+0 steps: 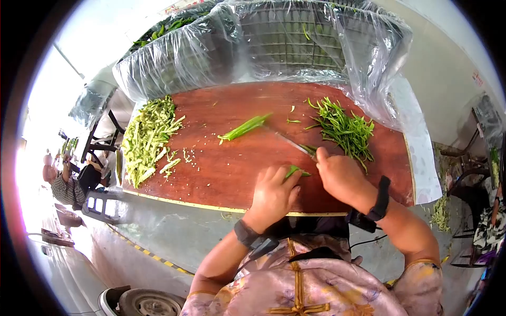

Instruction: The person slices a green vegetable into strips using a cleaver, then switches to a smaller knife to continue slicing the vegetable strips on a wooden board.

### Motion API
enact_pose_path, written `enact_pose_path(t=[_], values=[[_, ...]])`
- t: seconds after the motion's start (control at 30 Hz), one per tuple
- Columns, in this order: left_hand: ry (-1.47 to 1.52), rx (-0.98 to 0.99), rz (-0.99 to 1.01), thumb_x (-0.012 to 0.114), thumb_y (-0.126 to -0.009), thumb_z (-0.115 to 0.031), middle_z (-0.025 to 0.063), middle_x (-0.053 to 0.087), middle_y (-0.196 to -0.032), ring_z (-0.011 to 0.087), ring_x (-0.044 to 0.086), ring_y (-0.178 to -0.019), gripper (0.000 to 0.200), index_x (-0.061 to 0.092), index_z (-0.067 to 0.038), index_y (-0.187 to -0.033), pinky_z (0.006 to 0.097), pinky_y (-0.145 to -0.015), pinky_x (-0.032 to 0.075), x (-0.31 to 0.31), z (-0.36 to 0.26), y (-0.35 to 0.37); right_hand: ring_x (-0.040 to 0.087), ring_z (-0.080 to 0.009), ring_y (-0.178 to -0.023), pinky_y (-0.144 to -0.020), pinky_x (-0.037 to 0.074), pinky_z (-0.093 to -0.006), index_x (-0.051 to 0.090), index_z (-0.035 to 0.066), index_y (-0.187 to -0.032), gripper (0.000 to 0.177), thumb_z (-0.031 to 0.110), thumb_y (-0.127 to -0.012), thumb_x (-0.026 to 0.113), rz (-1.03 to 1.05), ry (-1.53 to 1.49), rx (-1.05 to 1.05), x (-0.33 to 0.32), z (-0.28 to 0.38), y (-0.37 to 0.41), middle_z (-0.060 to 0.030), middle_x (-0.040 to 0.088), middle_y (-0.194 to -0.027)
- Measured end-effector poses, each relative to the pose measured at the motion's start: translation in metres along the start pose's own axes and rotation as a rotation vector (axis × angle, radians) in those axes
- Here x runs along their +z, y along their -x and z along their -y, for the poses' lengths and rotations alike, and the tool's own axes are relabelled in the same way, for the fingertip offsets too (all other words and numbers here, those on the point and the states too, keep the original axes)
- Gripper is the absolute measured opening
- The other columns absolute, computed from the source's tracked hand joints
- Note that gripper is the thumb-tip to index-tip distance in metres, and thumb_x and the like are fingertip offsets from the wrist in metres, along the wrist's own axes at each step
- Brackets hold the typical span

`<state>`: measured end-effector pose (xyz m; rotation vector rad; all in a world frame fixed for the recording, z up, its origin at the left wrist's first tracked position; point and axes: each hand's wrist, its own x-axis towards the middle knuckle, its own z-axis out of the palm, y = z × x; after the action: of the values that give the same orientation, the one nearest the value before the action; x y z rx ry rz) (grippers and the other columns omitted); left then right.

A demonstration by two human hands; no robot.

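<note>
My right hand (341,176) is closed around the handle of a knife (293,143), whose blade points away to the upper left over the table. Fingers bent, my left hand (273,194) grips a green pepper piece (296,171) near the table's front edge; part of it is hidden under the fingers. Beyond the blade's tip lies a small bundle of long green pepper strips (244,128). To the right sits a heap of slender green peppers (345,129). At the left end is a large heap of pale green cut strips (150,139).
The red-brown wooden table (226,174) carries scattered pale seeds. Behind it stand crates covered with clear plastic (295,42). A seated person (68,179) is at far left, near a black chair (105,134). A vehicle wheel (150,304) shows at lower left.
</note>
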<state>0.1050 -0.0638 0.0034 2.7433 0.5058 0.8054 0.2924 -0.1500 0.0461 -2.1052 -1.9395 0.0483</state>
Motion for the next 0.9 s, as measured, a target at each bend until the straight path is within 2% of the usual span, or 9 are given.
enact_pose_path(t=[0.03,0.13,0.2,0.3,0.4,0.63,0.7,0.8,0.9], values=[[-0.005,0.002,-0.002,0.069,-0.081,-0.016,0.0099,0.06,-0.107,0.032,0.055,-0.095,0.036,0.066,-0.011,-0.116,0.0446,-0.085,0.045,0.0,0.0,0.001,0.063,-0.0406,-0.058,-0.053,0.049,-0.0508,0.047,-0.001,-0.101,0.02,0.015,-0.094,0.057,-0.026,-0.032,0.006,-0.001,-0.005,0.002,-0.0201,0.061,-0.062],[0.021,0.008,-0.022,0.069,-0.081,-0.015,0.0096,0.06,-0.106,0.0318,0.055,-0.095,0.037,0.066,-0.011,-0.117,0.0445,-0.084,0.046,0.001,0.002,-0.002,0.063,-0.0409,-0.06,-0.052,0.049,-0.0506,0.046,0.0,-0.099,0.019,0.015,-0.094,0.058,0.017,-0.013,0.045,-0.014,0.003,0.028,-0.0204,0.062,-0.064],[0.011,0.006,-0.034,0.069,-0.08,-0.016,0.0102,0.06,-0.106,0.0324,0.055,-0.095,0.033,0.066,-0.01,-0.113,0.0448,-0.084,0.046,0.002,0.001,0.0,0.063,-0.0407,-0.061,-0.052,0.049,-0.0502,0.046,0.0,-0.098,0.02,0.015,-0.094,0.058,0.0,-0.027,0.008,-0.012,0.008,0.045,-0.0207,0.062,-0.067],[-0.007,-0.001,-0.011,0.069,-0.079,-0.015,0.0112,0.06,-0.107,0.0334,0.055,-0.096,0.027,0.067,-0.009,-0.106,0.0449,-0.084,0.046,0.0,0.0,0.0,0.066,-0.0399,-0.061,-0.053,0.053,-0.0498,0.049,0.0,-0.095,0.012,0.01,-0.091,0.055,0.088,-0.087,0.008,-0.026,0.021,0.06,-0.0212,0.065,-0.069],[0.003,-0.009,-0.007,0.069,-0.079,-0.015,0.0122,0.06,-0.107,0.0343,0.054,-0.098,0.022,0.068,-0.007,-0.099,0.0452,-0.083,0.045,0.0,0.0,0.001,0.066,-0.0395,-0.061,-0.053,0.053,-0.0489,0.049,0.001,-0.094,0.01,0.009,-0.09,0.055,0.12,-0.063,0.026,-0.027,0.023,0.062,-0.022,0.064,-0.068],[0.023,-0.012,-0.001,0.068,-0.079,-0.014,0.0121,0.06,-0.106,0.0346,0.055,-0.096,0.019,0.068,-0.007,-0.097,0.0453,-0.083,0.045,-0.001,0.001,-0.002,0.067,-0.0394,-0.062,-0.052,0.053,-0.0494,0.049,0.0,-0.094,0.01,0.006,-0.087,0.054,0.213,-0.056,-0.001,-0.033,0.028,0.04,-0.0215,0.064,-0.065],[0.051,0.012,-0.029,0.068,-0.08,-0.013,0.012,0.06,-0.105,0.0346,0.055,-0.096,0.023,0.068,-0.007,-0.102,0.0456,-0.084,0.046,0.001,0.003,0.0,0.067,-0.0397,-0.061,-0.052,0.053,-0.05,0.049,-0.001,-0.095,0.011,0.005,-0.086,0.053,0.137,-0.065,-0.079,-0.015,0.027,0.025,-0.0215,0.063,-0.065],[0.054,0.012,-0.046,0.068,-0.08,-0.012,0.012,0.06,-0.105,0.0345,0.055,-0.096,0.029,0.067,-0.006,-0.108,0.0455,-0.085,0.046,0.002,0.003,0.001,0.063,-0.0403,-0.059,-0.05,0.049,-0.05,0.048,-0.003,-0.101,0.019,0.01,-0.091,0.057,0.033,-0.006,-0.09,0.005,0.017,0.003,-0.0204,0.061,-0.063],[0.077,0.023,-0.077,0.068,-0.08,-0.012,0.0121,0.06,-0.105,0.0342,0.055,-0.095,0.033,0.065,-0.005,-0.113,0.0445,-0.085,0.046,0.002,0.003,0.004,0.063,-0.0403,-0.059,-0.053,0.049,-0.0496,0.048,-0.004,-0.105,0.022,0.012,-0.093,0.057,-0.017,-0.014,-0.058,0.006,0.01,0.0,-0.0205,0.061,-0.063]])
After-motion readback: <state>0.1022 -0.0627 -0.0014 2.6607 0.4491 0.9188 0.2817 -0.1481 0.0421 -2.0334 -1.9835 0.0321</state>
